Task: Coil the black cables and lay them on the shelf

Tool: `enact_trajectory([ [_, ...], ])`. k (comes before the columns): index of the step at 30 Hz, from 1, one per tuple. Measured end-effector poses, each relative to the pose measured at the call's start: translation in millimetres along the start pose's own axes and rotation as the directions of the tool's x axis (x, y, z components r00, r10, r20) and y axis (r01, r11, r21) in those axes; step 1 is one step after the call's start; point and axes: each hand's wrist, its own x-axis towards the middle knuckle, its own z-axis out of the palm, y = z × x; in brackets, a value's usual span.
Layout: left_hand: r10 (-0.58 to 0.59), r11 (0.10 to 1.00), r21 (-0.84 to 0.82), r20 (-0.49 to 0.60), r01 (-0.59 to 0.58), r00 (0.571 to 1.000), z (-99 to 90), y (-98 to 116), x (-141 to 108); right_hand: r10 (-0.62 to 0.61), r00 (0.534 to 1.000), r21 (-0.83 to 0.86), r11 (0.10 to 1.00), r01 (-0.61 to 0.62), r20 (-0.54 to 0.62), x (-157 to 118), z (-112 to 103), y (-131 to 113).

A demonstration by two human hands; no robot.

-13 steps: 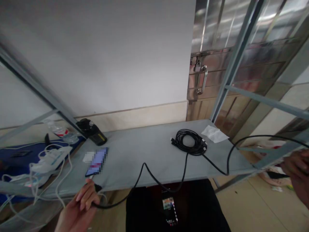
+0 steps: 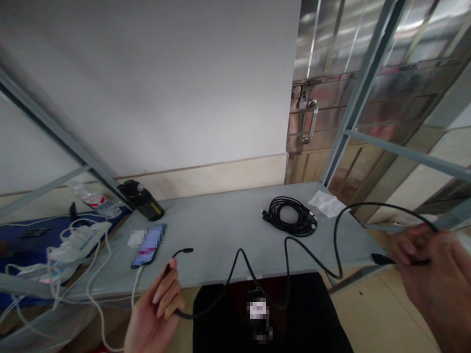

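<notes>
From the head camera: the left hand [image 2: 156, 314] pinches one end of a loose black cable [image 2: 253, 274], plug tip free above the grey shelf [image 2: 221, 230]. The right hand [image 2: 430, 264], blurred, seems closed on the other end. It sags between them, uncoiled; a coiled cable [image 2: 290, 215] lies beyond, wound already.

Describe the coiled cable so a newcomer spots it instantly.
On the grey shelf, look toward its far right end, left of the white paper scrap. The coiled black cable lies there in a neat round bundle, unlike the loose black cable strung between both hands.
</notes>
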Motion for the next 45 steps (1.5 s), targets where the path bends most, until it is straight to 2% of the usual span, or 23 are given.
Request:
enact_trajectory([
  [3, -0.112, 0.993, 0.031, 0.018, 0.111, 0.994, -1.3, -22, 12, -0.012, 0.980, 0.101, 0.995, -0.009, 0.200, -37, 30, 10],
  [6, -0.169, 0.985, 0.032, 0.017, 0.169, 0.985, -11.5, -46, 23, -0.057, 0.899, 0.004, 0.998, 0.061, 0.433, -75, 53, 24],
  [8, -0.181, 0.983, 0.019, 0.020, 0.181, 0.983, -19.5, -61, 27, -0.094, 0.787, -0.041, 0.988, 0.149, 0.610, -97, 68, 31],
  [9, -0.175, 0.984, 0.027, 0.021, 0.175, 0.984, -23.0, -69, 26, -0.102, 0.706, -0.041, 0.982, 0.182, 0.700, -106, 75, 33],
  [11, -0.149, 0.985, 0.085, 0.012, 0.147, 0.989, -28.4, -82, 23, -0.100, 0.510, -0.017, 0.975, 0.220, 0.854, -122, 91, 35],
  [13, -0.125, 0.975, 0.181, -0.031, 0.129, 0.992, -31.9, -91, 18, -0.073, 0.325, -0.011, 0.969, 0.247, 0.943, -135, 106, 38],
  [15, -0.117, 0.958, 0.255, -0.071, 0.131, 0.991, -34.0, -99, 13, -0.030, 0.189, -0.022, 0.962, 0.271, 0.982, -149, 118, 42],
  [18, -0.094, 0.943, 0.312, -0.084, 0.116, 0.992, -34.5, -106, 7, 0.043, 0.074, -0.063, 0.955, 0.288, 0.996, -169, 131, 51],
  [20, -0.088, 0.935, 0.338, -0.073, 0.107, 0.993, -32.9, -109, 5, 0.081, 0.029, -0.086, 0.935, 0.343, 0.996, -180, 135, 58],
  [22, -0.086, 0.930, 0.355, -0.049, 0.098, 0.995, -30.1, -112, 3, 0.116, 0.003, -0.107, 0.906, 0.409, 0.993, -184, 138, 61],
  [25, -0.060, 0.923, 0.380, 0.004, 0.054, 0.998, -24.7, -116, 2, 0.130, 0.032, -0.132, 0.898, 0.419, 0.991, -179, 140, 60],
  [28, -0.046, 0.898, 0.440, 0.067, 0.012, 0.997, -19.2, -117, 0, 0.102, 0.134, -0.139, 0.942, 0.304, 0.986, -164, 140, 55],
  [31, -0.070, 0.855, 0.518, 0.110, 0.002, 0.991, -12.8, -114, -5, 0.131, 0.273, -0.157, 0.985, 0.076, 0.953, -145, 139, 44],
  [33, -0.055, 0.838, 0.545, 0.128, -0.024, 0.990, -7.9, -108, -10, 0.131, 0.389, -0.110, 0.991, -0.074, 0.912, -131, 139, 29],
  [35, -0.002, 0.841, 0.536, 0.144, -0.076, 0.990, -2.8, -98, -13, 0.073, 0.516, 0.001, 0.990, -0.141, 0.853, -113, 142, 5],
  [38, 0.074, 0.877, 0.461, 0.150, -0.136, 0.986, 3.1, -78, -10, -0.072, 0.696, 0.213, 0.970, -0.119, 0.714, -83, 151, -43],
  [40, 0.146, 0.913, 0.365, 0.128, -0.183, 0.981, 3.9, -66, -2, -0.177, 0.789, 0.374, 0.925, -0.071, 0.588, -63, 161, -76],
  [41, 0.177, 0.929, 0.310, 0.113, -0.204, 0.978, 2.7, -62, 4, -0.226, 0.820, 0.443, 0.896, -0.037, 0.526, -55, 166, -90],
  [43, 0.191, 0.955, 0.215, 0.087, -0.205, 0.978, -3.6, -63, 18, -0.301, 0.848, 0.535, 0.845, 0.025, 0.436, -44, 177, -109],
  [45, 0.095, 0.981, 0.161, 0.104, -0.111, 0.990, -14.1, -75, 34, -0.347, 0.839, 0.564, 0.824, 0.059, 0.420, -42, 185, -112],
])
